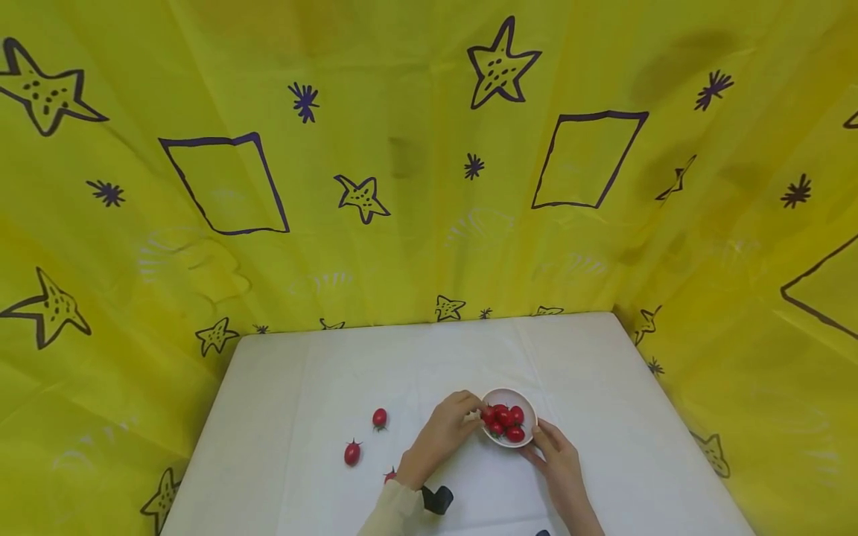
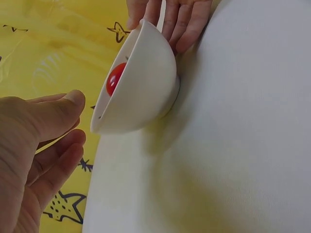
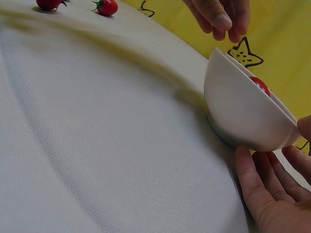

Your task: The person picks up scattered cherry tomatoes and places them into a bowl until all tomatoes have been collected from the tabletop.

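A white bowl (image 1: 507,395) holds several red cherry tomatoes (image 1: 503,418) with green stems. My right hand (image 1: 561,455) grips the bowl from its right side, thumb at the rim and fingers against the lower wall and base. Across from it, my left hand (image 1: 444,426) hovers by the left rim, its fingers gently bent. In the left wrist view a gap shows between thumb and fingers, with nothing in it. The bowl wall (image 2: 146,82) hides most of the tomatoes in both wrist views; just one tomato (image 3: 260,85) peeks above the rim there.
Two loose cherry tomatoes, one farther back (image 1: 380,418) and one nearer (image 1: 352,453), lie left of my left hand. A third tomato (image 1: 390,476) is partly hidden by my left wrist. A white cloth covers the table (image 1: 308,387); yellow curtains (image 1: 402,246) with drawn starfish enclose its back and sides.
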Demonstrator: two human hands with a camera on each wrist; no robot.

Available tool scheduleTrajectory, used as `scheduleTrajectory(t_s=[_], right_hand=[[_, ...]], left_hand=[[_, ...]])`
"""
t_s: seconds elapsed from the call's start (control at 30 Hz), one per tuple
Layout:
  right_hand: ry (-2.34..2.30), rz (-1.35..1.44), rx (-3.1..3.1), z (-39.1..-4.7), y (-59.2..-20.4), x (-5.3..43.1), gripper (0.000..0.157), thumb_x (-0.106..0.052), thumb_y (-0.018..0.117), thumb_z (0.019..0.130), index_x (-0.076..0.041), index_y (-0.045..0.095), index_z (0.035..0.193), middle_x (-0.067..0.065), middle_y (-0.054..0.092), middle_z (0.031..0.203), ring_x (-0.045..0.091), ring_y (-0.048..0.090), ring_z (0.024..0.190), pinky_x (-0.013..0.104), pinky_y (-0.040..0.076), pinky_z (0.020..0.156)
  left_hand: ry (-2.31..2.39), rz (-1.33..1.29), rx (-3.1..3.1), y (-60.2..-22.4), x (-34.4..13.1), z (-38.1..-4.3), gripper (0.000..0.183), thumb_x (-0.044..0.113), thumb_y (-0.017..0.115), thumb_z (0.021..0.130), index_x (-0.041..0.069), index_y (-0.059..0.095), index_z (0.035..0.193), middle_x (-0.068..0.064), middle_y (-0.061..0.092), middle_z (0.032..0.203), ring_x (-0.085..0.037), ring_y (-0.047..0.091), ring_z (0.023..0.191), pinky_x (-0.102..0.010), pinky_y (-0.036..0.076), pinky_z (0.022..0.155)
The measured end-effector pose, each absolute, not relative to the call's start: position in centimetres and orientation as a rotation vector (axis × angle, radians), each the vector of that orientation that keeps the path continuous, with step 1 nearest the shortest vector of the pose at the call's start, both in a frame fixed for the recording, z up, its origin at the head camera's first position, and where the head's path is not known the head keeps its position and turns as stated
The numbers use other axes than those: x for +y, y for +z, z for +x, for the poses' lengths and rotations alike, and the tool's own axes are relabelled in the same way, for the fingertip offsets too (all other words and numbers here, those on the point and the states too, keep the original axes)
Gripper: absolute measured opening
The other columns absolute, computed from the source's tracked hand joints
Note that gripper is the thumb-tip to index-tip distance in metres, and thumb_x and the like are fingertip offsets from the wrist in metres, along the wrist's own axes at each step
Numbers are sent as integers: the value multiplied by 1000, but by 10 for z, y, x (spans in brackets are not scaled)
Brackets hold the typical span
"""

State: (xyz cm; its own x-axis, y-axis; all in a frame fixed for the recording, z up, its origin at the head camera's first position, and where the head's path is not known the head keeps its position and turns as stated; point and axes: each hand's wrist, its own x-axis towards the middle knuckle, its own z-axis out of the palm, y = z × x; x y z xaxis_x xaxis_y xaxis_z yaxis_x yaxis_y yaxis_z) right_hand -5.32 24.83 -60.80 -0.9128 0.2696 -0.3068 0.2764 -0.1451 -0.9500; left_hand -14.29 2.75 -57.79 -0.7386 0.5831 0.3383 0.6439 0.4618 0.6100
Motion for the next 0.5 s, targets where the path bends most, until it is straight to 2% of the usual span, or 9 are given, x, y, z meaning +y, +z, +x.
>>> scheduleTrajectory(t_s=[0.5], right_hand=[[-2242,667,2051,-52,-605,248,57,-26,51,111,7,35,155,33,38,159,-14,62,100,27,59,99]], left_hand=[[-1179,-827,-2755,-573,-23,-144,20,18,75,97,18,71,116,3,71,115,-18,65,105,-32,60,96]])
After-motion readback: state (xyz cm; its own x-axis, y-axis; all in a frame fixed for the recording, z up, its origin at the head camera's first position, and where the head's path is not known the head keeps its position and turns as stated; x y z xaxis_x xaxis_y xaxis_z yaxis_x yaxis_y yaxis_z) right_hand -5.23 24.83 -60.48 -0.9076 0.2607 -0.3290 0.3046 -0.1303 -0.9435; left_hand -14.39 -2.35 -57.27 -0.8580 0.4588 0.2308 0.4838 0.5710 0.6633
